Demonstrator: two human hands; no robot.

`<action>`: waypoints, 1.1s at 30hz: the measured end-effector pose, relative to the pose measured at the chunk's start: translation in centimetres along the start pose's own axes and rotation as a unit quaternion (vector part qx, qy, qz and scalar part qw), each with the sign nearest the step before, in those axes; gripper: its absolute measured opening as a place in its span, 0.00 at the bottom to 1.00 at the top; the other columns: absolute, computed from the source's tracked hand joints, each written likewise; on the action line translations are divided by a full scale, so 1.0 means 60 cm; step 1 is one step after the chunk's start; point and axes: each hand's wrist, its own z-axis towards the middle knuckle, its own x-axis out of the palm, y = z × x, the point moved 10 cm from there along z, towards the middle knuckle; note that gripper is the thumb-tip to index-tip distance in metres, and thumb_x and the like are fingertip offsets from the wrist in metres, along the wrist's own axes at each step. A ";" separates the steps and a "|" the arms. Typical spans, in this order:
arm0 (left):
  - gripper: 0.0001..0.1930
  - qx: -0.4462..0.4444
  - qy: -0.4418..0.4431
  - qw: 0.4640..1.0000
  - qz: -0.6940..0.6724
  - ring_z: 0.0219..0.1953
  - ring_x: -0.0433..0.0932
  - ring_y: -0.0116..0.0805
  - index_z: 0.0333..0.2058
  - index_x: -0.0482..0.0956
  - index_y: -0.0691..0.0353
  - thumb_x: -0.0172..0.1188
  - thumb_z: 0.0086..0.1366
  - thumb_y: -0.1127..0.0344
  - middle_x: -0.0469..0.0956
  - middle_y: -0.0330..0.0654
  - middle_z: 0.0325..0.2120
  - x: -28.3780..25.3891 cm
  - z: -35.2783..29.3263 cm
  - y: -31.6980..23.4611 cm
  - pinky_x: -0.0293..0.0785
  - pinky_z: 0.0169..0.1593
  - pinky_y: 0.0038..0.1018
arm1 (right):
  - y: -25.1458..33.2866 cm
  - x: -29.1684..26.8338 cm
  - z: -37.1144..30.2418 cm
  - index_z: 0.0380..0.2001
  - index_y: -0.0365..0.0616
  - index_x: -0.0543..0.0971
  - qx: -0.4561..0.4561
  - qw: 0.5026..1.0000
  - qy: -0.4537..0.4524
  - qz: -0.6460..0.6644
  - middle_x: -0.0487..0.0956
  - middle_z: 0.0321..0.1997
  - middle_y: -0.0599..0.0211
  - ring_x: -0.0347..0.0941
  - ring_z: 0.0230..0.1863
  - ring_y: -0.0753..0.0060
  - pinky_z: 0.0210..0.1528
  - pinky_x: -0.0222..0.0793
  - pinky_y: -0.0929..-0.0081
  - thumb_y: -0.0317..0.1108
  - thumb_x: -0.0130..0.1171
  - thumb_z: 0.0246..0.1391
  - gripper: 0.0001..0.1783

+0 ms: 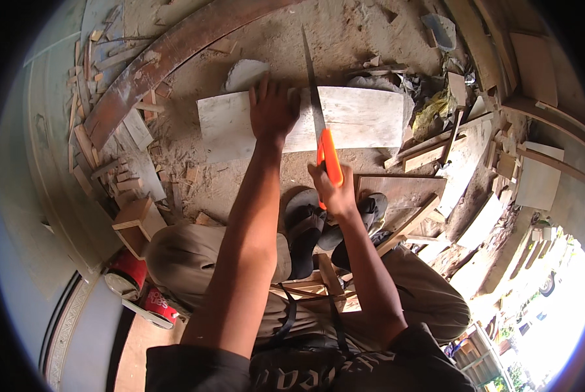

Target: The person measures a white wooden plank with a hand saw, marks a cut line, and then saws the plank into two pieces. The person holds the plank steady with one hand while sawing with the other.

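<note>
A whitish, worn wooden board (364,117) lies crosswise on the dirt in front of my feet. My left hand (273,114) presses on it left of the middle, fingers stretched out toward its far edge. In my right hand (335,193) is the orange handle of a handsaw (317,104), fingers wrapped round the grip. The saw's long blade crosses over the board just right of my left hand, its tip pointing away past the far edge. From this angle I cannot tell how deep the teeth sit in the wood.
A pale stone (245,75) sits behind the board's left part. A long curved-looking brown plank (175,49) lies at the far left, with wood offcuts (129,185) beside it. Red cans (156,304) stand near my left knee. Scrap boards (430,153) and debris lie to the right.
</note>
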 end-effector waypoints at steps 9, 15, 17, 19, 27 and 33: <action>0.18 -0.007 0.019 1.000 -0.007 0.65 0.64 0.43 0.46 0.79 0.55 0.51 0.68 0.50 0.76 0.49 0.52 0.006 -0.005 0.019 0.54 0.66 0.50 | 0.027 -0.028 -0.239 0.22 0.39 0.74 -0.077 0.981 0.062 -0.166 0.71 0.17 0.58 0.71 0.20 0.61 0.28 0.67 0.68 0.30 0.58 0.47 0.07; 0.16 0.018 0.016 1.000 0.015 0.65 0.65 0.43 0.43 0.78 0.56 0.52 0.68 0.52 0.78 0.46 0.47 0.014 -0.008 0.001 0.55 0.65 0.50 | 0.039 0.004 -0.074 0.19 0.37 0.71 -0.025 0.992 -0.027 -0.118 0.69 0.15 0.56 0.65 0.16 0.59 0.22 0.62 0.63 0.32 0.59 0.49 0.11; 0.15 0.015 0.003 1.000 0.017 0.65 0.64 0.43 0.44 0.78 0.56 0.52 0.68 0.53 0.78 0.45 0.47 0.009 0.001 0.010 0.55 0.65 0.50 | 0.011 -0.014 -0.193 0.22 0.39 0.72 -0.062 0.987 0.031 -0.147 0.67 0.14 0.58 0.67 0.15 0.57 0.24 0.64 0.65 0.29 0.58 0.44 0.06; 0.15 0.012 0.003 1.000 0.002 0.64 0.65 0.43 0.43 0.78 0.56 0.52 0.68 0.53 0.78 0.45 0.46 0.003 -0.005 0.009 0.55 0.65 0.50 | 0.011 -0.035 -0.271 0.24 0.39 0.73 -0.058 0.987 0.055 -0.141 0.66 0.14 0.59 0.68 0.15 0.63 0.27 0.67 0.68 0.27 0.58 0.43 0.05; 0.17 0.029 -0.003 1.000 -0.001 0.65 0.66 0.43 0.41 0.79 0.57 0.49 0.69 0.51 0.78 0.47 0.48 0.014 0.000 -0.002 0.56 0.66 0.50 | 0.082 0.003 -0.011 0.19 0.34 0.69 -0.017 0.991 -0.019 -0.129 0.67 0.14 0.58 0.65 0.17 0.66 0.23 0.62 0.64 0.33 0.58 0.52 0.16; 0.16 0.011 -0.001 1.000 0.004 0.62 0.68 0.46 0.42 0.79 0.55 0.52 0.69 0.50 0.79 0.46 0.46 -0.004 -0.012 0.013 0.56 0.65 0.50 | 0.000 -0.036 -0.307 0.17 0.37 0.70 -0.033 0.982 0.057 -0.176 0.71 0.17 0.64 0.69 0.18 0.74 0.29 0.67 0.73 0.26 0.53 0.42 0.05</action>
